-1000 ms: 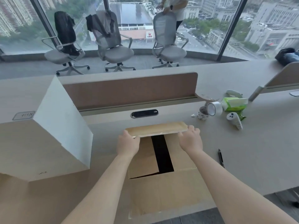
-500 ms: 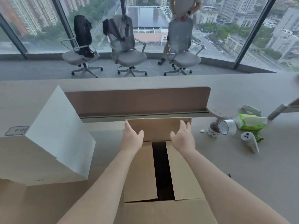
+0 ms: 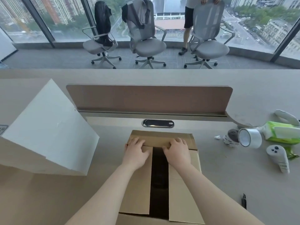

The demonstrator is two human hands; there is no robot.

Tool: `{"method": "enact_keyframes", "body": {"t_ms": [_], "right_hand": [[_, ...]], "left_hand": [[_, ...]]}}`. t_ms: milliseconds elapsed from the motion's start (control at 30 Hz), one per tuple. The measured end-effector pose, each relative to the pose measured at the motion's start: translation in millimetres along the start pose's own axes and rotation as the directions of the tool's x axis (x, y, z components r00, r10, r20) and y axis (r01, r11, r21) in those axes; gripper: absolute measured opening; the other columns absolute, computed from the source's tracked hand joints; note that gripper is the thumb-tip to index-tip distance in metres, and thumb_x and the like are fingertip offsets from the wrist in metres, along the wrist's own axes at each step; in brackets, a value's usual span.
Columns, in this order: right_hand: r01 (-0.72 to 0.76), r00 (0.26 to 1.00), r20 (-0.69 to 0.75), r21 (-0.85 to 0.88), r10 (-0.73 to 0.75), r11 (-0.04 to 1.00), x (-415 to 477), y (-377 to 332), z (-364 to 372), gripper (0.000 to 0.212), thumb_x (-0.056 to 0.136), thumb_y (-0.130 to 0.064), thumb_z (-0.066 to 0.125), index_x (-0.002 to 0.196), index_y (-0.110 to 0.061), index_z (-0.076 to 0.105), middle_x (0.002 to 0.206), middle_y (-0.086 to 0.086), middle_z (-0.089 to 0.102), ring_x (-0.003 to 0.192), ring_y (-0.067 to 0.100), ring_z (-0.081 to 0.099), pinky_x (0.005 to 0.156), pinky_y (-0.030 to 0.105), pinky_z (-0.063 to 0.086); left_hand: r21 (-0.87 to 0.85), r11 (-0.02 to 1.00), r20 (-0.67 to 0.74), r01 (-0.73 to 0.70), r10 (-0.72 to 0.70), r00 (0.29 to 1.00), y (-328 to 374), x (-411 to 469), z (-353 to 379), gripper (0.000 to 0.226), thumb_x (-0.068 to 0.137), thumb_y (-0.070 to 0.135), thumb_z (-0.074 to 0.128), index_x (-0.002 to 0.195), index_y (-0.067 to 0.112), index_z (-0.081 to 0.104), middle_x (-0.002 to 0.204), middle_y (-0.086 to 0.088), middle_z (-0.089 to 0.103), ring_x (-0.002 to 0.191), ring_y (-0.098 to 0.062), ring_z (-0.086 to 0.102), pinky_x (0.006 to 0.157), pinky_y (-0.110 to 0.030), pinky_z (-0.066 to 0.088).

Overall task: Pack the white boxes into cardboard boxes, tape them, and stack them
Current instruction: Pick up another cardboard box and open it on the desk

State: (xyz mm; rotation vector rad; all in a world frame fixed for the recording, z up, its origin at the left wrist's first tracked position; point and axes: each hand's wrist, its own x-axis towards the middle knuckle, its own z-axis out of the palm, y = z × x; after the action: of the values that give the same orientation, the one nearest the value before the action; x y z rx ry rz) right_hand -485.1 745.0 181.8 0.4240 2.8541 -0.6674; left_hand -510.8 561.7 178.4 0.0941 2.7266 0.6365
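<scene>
Far left of the desk [image 3: 227, 184] sat a big white box [image 3: 48, 132], tilted up on an edge so one broad face slanted toward the camera, well apart from everything else.

Smack in the middle was the cardboard box [image 3: 183, 184], right in front of the person. Its two side flaps were folded down flat with a dark gap running between them, so you couldn't really see what was inside. The far flap [image 3: 162, 139] was folded down over the far ends of those two.

The left hand [image 3: 136, 153] lay palm-down with fingers spread, pressing on the edge of that far flap and on the left side flap. Not gripping anything, just flat pressure. The right hand [image 3: 177, 153] did the same on the other side of the gap, open and pushing down, nothing clenched in it.

Off to the right: a roll of clear tape [image 3: 250, 138] standing on its side, touching a darker roll [image 3: 231, 138], then a green wipes pack [image 3: 282, 133], and a white controller [image 3: 277, 157] nearer the desk edge. A black pen [image 3: 243, 202] lay near the front.
</scene>
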Motion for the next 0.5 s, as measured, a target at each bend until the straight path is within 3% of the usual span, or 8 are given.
{"method": "enact_keyframes", "body": {"t_ms": [167, 267, 367, 500], "right_hand": [[-0.006, 0.996, 0.092, 0.010, 0.005, 1.000, -3, -4, -12, 0.041, 0.095, -0.042, 0.044, 0.116, -0.014, 0.064, 0.125, 0.006, 0.057, 0.129, 0.029, 0.042, 0.108, 0.041, 0.040], [-0.002, 0.997, 0.073, 0.020, 0.001, 1.000, -25, -10, -26, 0.038, 0.095, -0.038, 0.044, 0.119, -0.016, 0.063, 0.137, 0.004, 0.053, 0.136, 0.028, 0.039, 0.113, 0.043, 0.037], [0.004, 0.998, 0.060, -0.014, -0.003, 1.000, -62, -17, -36, 0.038, 0.100, -0.030, 0.038, 0.128, -0.014, 0.060, 0.142, 0.004, 0.051, 0.138, 0.026, 0.037, 0.114, 0.038, 0.033], [0.021, 1.000, 0.018, -0.089, -0.019, 0.996, -110, -24, -35, 0.038, 0.104, -0.023, 0.038, 0.135, -0.010, 0.055, 0.145, 0.006, 0.049, 0.134, 0.025, 0.042, 0.110, 0.034, 0.033]], "left_hand": [[0.031, 0.999, 0.072, -0.017, 0.014, 0.997, 3, -2, -7, 0.061, 0.098, 0.047, 0.047, 0.153, 0.025, 0.034, 0.165, -0.001, 0.015, 0.153, -0.021, 0.005, 0.124, -0.044, 0.002], [-0.010, 0.998, 0.047, -0.054, 0.054, 0.997, 5, -19, -18, 0.057, 0.099, 0.044, 0.048, 0.151, 0.023, 0.037, 0.164, -0.002, 0.020, 0.151, -0.023, 0.015, 0.122, -0.041, 0.018], [0.005, 0.986, 0.024, -0.168, 0.168, 0.986, 5, -48, -23, 0.052, 0.100, 0.040, 0.050, 0.149, 0.025, 0.040, 0.162, 0.001, 0.026, 0.149, -0.021, 0.023, 0.119, -0.037, 0.026], [0.032, 0.930, 0.082, -0.366, 0.363, 0.928, -4, -88, -15, 0.048, 0.100, 0.037, 0.052, 0.147, 0.029, 0.045, 0.162, 0.003, 0.025, 0.151, -0.018, 0.017, 0.120, -0.033, 0.018]]}}
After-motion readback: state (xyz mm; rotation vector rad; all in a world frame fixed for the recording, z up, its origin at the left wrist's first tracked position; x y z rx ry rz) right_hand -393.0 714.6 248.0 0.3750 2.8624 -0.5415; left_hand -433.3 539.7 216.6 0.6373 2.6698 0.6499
